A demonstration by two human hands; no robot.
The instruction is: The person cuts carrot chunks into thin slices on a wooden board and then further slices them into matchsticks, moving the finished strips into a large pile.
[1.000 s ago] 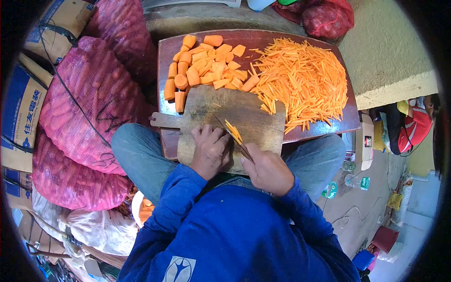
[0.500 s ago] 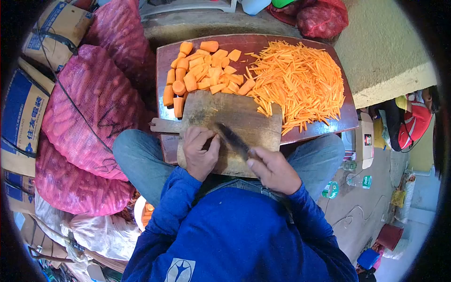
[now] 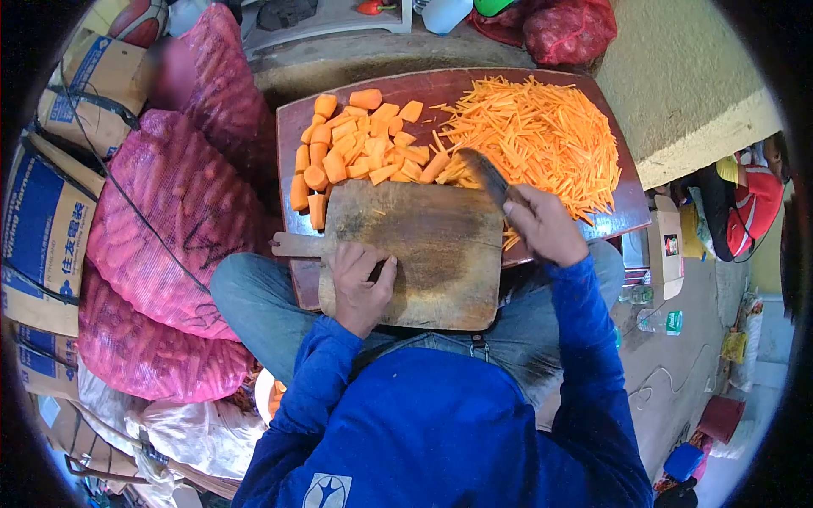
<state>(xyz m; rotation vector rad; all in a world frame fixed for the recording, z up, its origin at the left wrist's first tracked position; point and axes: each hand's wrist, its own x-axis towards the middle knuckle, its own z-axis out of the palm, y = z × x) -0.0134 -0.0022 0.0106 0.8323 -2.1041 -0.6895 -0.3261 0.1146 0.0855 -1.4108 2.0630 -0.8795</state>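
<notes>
My right hand (image 3: 546, 224) grips a knife (image 3: 486, 176) by its handle. The blade tilts over the board's upper right corner, at the near edge of a large heap of carrot strips (image 3: 538, 140). My left hand (image 3: 362, 286) rests on the left part of the wooden cutting board (image 3: 432, 245), fingers curled in and thumb close to them; no carrot shows in it. Only faint orange scraps lie on the board, which sits across my lap and the table edge. Peeled carrot chunks (image 3: 360, 140) are piled beyond the board, left of the strips.
A dark red table (image 3: 296, 127) carries both carrot piles. Pink mesh sacks (image 3: 174, 216) and cardboard boxes (image 3: 51, 224) crowd the left side. Behind the table runs a concrete ledge (image 3: 694, 76) with a red net bag (image 3: 569, 32). On the right floor lies a plastic bottle (image 3: 659, 321); a person in red (image 3: 756, 207) is partly visible.
My right hand has carried the knife up and right, from beside my left hand to the strip heap. The left hand stays on the board. The whole view has shifted slightly.
</notes>
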